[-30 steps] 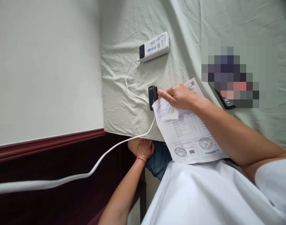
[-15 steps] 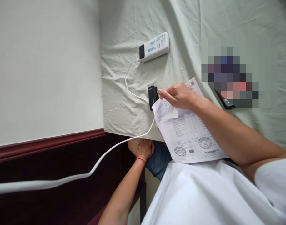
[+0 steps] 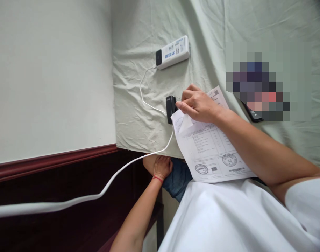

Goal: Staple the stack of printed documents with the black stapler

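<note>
My right hand (image 3: 198,105) is closed, its fingers curled over the upper part of a printed sheet (image 3: 209,154) with round and oval stamps. A small white paper slip (image 3: 186,125) sticks out below the thumb and appears pinched by this hand. Just left of the thumb tip stands a small black block-shaped object (image 3: 171,109); its kind is not clear. Below the table edge, my left hand (image 3: 163,166) rests on my knee, holding nothing, its fingers lying over the leg and partly hidden. A red string circles that wrist.
A white power bank (image 3: 172,52) lies on the pale green cloth (image 3: 139,133). From it a white cable (image 3: 130,161) runs past the black object and off to the lower left. A phone (image 3: 255,115), partly blurred out, lies at the right. A wall (image 3: 52,77) borders the left.
The right hand's fingers have risen and bent more. The paper slip under them has shifted left and folded, and its printed stripes no longer show. My left hand has stayed still.
</note>
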The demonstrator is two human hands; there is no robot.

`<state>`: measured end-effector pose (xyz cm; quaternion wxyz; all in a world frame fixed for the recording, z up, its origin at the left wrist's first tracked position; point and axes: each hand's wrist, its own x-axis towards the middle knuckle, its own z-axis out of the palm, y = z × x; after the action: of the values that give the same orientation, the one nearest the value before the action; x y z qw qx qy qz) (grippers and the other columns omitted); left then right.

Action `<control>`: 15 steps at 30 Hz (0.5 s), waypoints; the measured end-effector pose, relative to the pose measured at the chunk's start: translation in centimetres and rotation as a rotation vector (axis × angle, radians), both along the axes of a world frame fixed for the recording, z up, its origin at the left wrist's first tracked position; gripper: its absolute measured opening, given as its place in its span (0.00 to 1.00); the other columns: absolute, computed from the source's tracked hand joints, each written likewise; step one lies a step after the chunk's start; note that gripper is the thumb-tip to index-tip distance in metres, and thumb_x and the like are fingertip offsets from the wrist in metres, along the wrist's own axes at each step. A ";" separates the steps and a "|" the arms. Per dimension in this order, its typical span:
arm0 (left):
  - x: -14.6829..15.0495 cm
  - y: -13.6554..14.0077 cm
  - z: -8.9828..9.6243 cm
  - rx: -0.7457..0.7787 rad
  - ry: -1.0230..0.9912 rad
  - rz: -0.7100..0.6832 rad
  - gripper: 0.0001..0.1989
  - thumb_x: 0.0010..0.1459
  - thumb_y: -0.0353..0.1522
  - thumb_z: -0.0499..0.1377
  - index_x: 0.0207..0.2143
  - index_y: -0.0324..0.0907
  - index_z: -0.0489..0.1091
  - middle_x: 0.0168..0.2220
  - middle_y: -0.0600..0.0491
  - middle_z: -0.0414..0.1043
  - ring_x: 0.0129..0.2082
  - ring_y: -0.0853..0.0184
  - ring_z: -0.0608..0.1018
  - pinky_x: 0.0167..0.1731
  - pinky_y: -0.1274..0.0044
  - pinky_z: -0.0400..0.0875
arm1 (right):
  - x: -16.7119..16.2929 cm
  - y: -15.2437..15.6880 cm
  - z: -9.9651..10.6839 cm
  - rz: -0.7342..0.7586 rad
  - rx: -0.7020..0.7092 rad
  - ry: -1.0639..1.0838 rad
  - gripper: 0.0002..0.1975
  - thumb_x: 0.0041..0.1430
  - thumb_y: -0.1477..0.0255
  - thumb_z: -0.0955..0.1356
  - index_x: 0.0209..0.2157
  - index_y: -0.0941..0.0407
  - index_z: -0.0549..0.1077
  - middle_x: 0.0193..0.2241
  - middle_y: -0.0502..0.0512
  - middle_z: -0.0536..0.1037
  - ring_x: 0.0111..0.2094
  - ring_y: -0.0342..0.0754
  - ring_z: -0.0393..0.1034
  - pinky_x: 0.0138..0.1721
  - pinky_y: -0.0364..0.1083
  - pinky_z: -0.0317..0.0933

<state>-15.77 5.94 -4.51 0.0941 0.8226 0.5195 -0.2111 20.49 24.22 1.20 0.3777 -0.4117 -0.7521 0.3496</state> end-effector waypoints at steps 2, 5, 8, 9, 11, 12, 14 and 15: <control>0.0 0.0 0.0 0.002 0.001 -0.002 0.09 0.61 0.31 0.57 0.39 0.41 0.78 0.37 0.42 0.80 0.41 0.53 0.81 0.48 0.64 0.72 | 0.0 -0.1 0.2 0.013 -0.017 0.017 0.36 0.73 0.49 0.52 0.26 0.56 0.77 0.33 0.59 0.75 0.49 0.54 0.63 0.54 0.54 0.57; 0.0 0.0 -0.1 -0.002 0.001 -0.008 0.09 0.61 0.31 0.58 0.38 0.41 0.78 0.35 0.42 0.80 0.41 0.53 0.81 0.47 0.64 0.72 | 0.1 -0.2 0.6 0.069 -0.061 0.014 0.37 0.73 0.49 0.50 0.27 0.56 0.76 0.30 0.58 0.75 0.50 0.54 0.65 0.55 0.54 0.55; 0.1 0.1 0.0 -0.004 -0.001 -0.014 0.08 0.61 0.31 0.58 0.37 0.41 0.78 0.35 0.42 0.80 0.40 0.53 0.81 0.47 0.64 0.72 | 0.0 -0.3 0.8 0.074 -0.094 -0.012 0.37 0.73 0.50 0.50 0.30 0.56 0.77 0.30 0.57 0.76 0.47 0.52 0.68 0.55 0.54 0.54; 0.1 0.1 0.0 -0.003 -0.002 -0.015 0.09 0.61 0.31 0.58 0.37 0.41 0.78 0.35 0.42 0.80 0.40 0.53 0.81 0.47 0.64 0.72 | 0.1 -0.3 0.9 0.059 -0.099 -0.015 0.37 0.73 0.50 0.50 0.31 0.56 0.77 0.29 0.56 0.76 0.45 0.51 0.69 0.54 0.54 0.54; 0.1 0.0 0.1 0.001 -0.003 -0.016 0.09 0.62 0.31 0.57 0.38 0.40 0.78 0.36 0.42 0.80 0.41 0.52 0.82 0.48 0.64 0.72 | 0.1 -0.3 1.0 0.028 -0.120 0.002 0.37 0.73 0.49 0.49 0.33 0.57 0.78 0.27 0.54 0.75 0.40 0.49 0.70 0.52 0.52 0.55; 0.1 0.0 0.1 0.003 -0.003 -0.016 0.10 0.62 0.31 0.57 0.38 0.40 0.78 0.36 0.42 0.80 0.41 0.52 0.81 0.48 0.64 0.72 | 0.2 -0.4 1.1 0.018 -0.138 0.022 0.38 0.73 0.49 0.49 0.33 0.57 0.79 0.25 0.54 0.75 0.38 0.48 0.71 0.50 0.50 0.56; 0.0 0.0 0.1 0.006 -0.002 -0.015 0.10 0.62 0.31 0.57 0.39 0.40 0.78 0.36 0.41 0.80 0.42 0.52 0.81 0.49 0.64 0.72 | 0.4 -0.5 1.3 0.011 -0.182 0.070 0.39 0.73 0.48 0.49 0.32 0.57 0.80 0.23 0.53 0.75 0.34 0.46 0.72 0.46 0.48 0.58; 0.0 0.0 0.0 0.005 -0.002 -0.016 0.10 0.62 0.31 0.57 0.39 0.40 0.78 0.37 0.41 0.80 0.42 0.52 0.81 0.49 0.64 0.72 | 0.5 -0.5 1.4 0.013 -0.203 0.092 0.40 0.73 0.48 0.49 0.31 0.58 0.80 0.22 0.53 0.75 0.33 0.45 0.72 0.45 0.47 0.59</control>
<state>-15.75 5.94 -4.47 0.0907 0.8271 0.5135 -0.2097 20.98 23.71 2.62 0.3662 -0.4263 -0.6974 0.4449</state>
